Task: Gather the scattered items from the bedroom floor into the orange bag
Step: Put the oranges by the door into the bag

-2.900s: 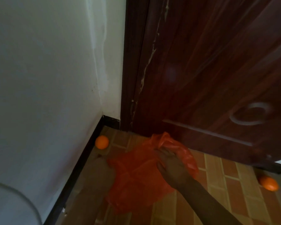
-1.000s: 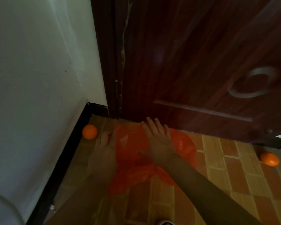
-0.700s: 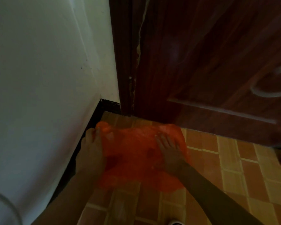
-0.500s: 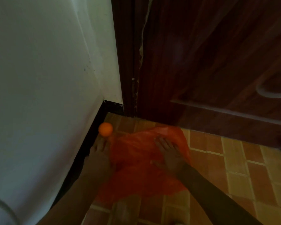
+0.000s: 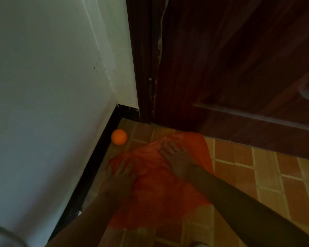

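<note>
Orange bag (image 5: pixel 161 189) lies flattened on tiled floor (image 5: pixel 257 172), near the corner by a dark wooden door (image 5: pixel 230 68). Left hand (image 5: pixel 120 177) and right hand (image 5: pixel 177 155) both press flat on it, fingers spread and straight, gripping nothing. Orange ball (image 5: pixel 119 137) sits against the black baseboard (image 5: pixel 89 173), just beyond the bag.

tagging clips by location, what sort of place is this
Likely a corner of a room in a home, by a doorway: a dark wooden door, a white wall with black skirting, and a brick-pattern tiled floor.
</note>
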Available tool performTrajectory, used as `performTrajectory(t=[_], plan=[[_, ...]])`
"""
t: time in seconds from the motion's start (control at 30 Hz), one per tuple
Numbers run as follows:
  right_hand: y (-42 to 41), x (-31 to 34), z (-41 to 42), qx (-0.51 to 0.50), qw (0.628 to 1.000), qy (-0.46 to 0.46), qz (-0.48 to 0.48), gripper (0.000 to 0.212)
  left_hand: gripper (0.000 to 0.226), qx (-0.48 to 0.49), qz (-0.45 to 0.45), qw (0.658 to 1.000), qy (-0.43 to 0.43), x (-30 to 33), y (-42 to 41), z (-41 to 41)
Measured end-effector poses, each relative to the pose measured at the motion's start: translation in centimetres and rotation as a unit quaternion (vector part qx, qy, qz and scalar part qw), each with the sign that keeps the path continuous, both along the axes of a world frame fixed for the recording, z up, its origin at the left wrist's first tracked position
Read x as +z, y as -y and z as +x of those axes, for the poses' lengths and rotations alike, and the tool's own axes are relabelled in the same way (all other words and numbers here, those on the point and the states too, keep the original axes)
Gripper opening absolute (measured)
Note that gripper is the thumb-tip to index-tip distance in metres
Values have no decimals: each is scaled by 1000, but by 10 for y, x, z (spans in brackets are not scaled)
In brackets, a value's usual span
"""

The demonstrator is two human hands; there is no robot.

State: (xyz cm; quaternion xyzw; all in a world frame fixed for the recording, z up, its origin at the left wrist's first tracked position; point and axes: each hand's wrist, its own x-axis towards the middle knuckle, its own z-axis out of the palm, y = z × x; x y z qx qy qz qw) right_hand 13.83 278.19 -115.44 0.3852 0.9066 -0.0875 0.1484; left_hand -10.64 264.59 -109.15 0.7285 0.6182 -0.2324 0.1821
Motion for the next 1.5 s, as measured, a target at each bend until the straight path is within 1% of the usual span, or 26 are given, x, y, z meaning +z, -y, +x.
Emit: performTrajectory(t=[0.07, 0.13, 0.2, 0.23, 0.27, 0.33, 0.37, 0.4, 0.43, 0.47, 0.53, 0.6, 0.67, 0.73, 0.8, 0.83, 0.9, 0.97, 1.03, 1.1, 1.2, 1.3, 1.37, 1.4, 1.43, 1.5], plan=[[-11, -7, 2, -20, 1000, 5, -16, 64, 91, 12, -11, 999, -29, -9, 4, -4], [-19, -12, 5, -69, 997, 0, -46, 64, 95, 37, -22, 998, -38, -15, 7, -12], [-24, -15, 12, -103, 992, -4, -77, 73, 99, 54, -9, 998, -39, -24, 15, -21], [-26, -15, 15, -109, 990, -4, -87, 77, 99, 71, 17, 997, -22, -28, 20, -24], [-26, -14, 19, -136, 984, -13, -110, 77, 96, 104, 48, 993, 8, -35, 24, -28], [-24, -9, 19, -184, 972, -36, -140, 65, 79, 221, 37, 969, 100, -44, 28, -30], [-20, -5, 16, -190, 970, -54, -140, 62, 67, 248, 28, 959, 133, -44, 26, -29], [-14, -4, 14, -186, 972, -70, -127, 60, 55, 224, 34, 966, 127, -45, 21, -28], [-4, 2, 11, -175, 975, -89, -103, 60, 46, 171, 50, 979, 99, -40, 11, -24], [7, 3, 8, -159, 978, -113, -70, 60, 43, 115, 74, 988, 75, -35, 2, -20], [33, 11, 2, -111, 983, -144, -25, 63, 46, 50, 139, 986, 77, -17, -22, -8], [63, 11, -5, -68, 984, -163, -19, 66, 43, 18, 173, 982, 77, -5, -42, 2], [88, 5, -12, -15, 989, -146, -25, 70, 40, 15, 169, 982, 77, -9, -56, 6], [97, -9, -12, -1, 993, -99, -59, 81, 41, 21, 121, 989, 80, -24, -65, 5], [85, -17, -5, -12, 990, -95, -106, 94, 51, 12, 65, 994, 88, -42, -74, 6], [78, -18, 1, -20, 987, -79, -135, 97, 59, 7, 50, 995, 85, -50, -76, 7], [69, -17, 9, -14, 987, -47, -152, 99, 70, 17, 23, 996, 82, -63, -80, 6], [70, -17, 13, 7, 987, -23, -161, 99, 67, 23, 7, 997, 74, -72, -78, 6], [78, -19, 16, 23, 985, 4, -173, 97, 53, 26, 6, 998, 58, -73, -73, 7], [88, -19, 17, 37, 984, 20, -171, 96, 48, 23, 18, 998, 52, -64, -69, 10], [105, -21, 23, 59, 982, 14, -180, 96, 47, 26, 46, 997, 52, -62, -67, 11], [130, -31, 32, 99, 985, 12, -140, 89, 49, 44, 48, 996, 67, -67, -71, 11], [144, -36, 40, 113, 982, -15, -153, 86, 51, 47, 52, 994, 80, -67, -72, 11], [151, -35, 43, 126, 979, -7, -157, 85, 52, 53, 58, 993, 87, -67, -72, 11], [158, -35, 46, 130, 981, -18, -144, 84, 52, 58, 62, 992, 90, -67, -72, 11], [167, -30, 50, 145, 979, 9, -142, 83, 53, 61, 62, 992, 91, -71, -73, 12]])
